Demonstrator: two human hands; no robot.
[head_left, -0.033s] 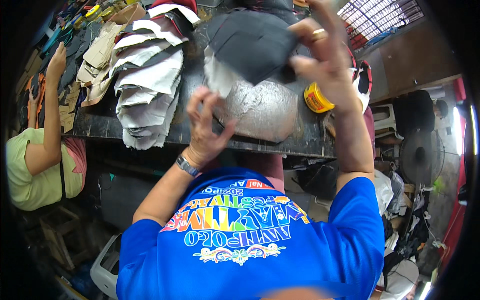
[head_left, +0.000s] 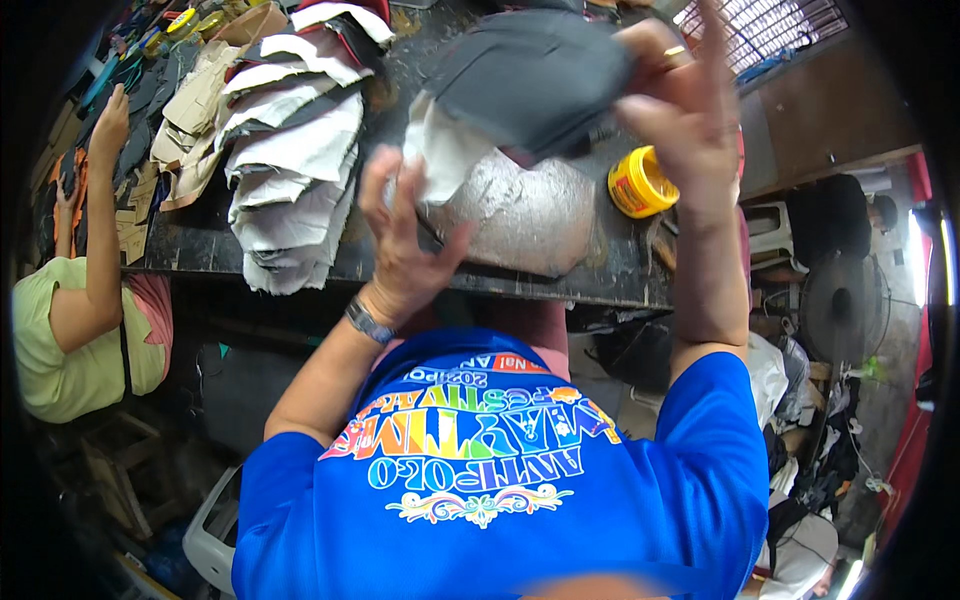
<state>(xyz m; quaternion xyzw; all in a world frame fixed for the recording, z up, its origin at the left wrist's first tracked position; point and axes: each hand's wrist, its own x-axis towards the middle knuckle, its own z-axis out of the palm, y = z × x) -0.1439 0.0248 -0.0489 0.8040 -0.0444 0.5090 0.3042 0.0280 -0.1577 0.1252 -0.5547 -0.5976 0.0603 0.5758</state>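
Since the earlier frame, our right hand (head_left: 680,100) and the black piece (head_left: 530,80) have shifted a little to the right, our left hand (head_left: 405,235) has risen slightly, and the yellow tub (head_left: 640,185) now shows more of its mouth. We see the black piece at the upper centre of the frame, with a white flap (head_left: 440,150) hanging at its lower left. Our right hand, blurred, meets its right edge with thumb and fingers; we cannot tell whether they pinch it. A ring (head_left: 676,51) sits on one finger. Our left hand is loosely spread, thumb well apart from the fingers, their tips just beside the flap; a watch (head_left: 368,322) circles the wrist. Below the piece, at the centre, a silver slab (head_left: 525,215) lies on the dark tabletop (head_left: 200,240), with the tub near its right side. Left of centre we have a tall overlapping stack of white pieces (head_left: 290,160), and beyond it tan pieces (head_left: 205,90) at the upper left. At the left edge a co-worker (head_left: 85,330) in pale green raises an arm.
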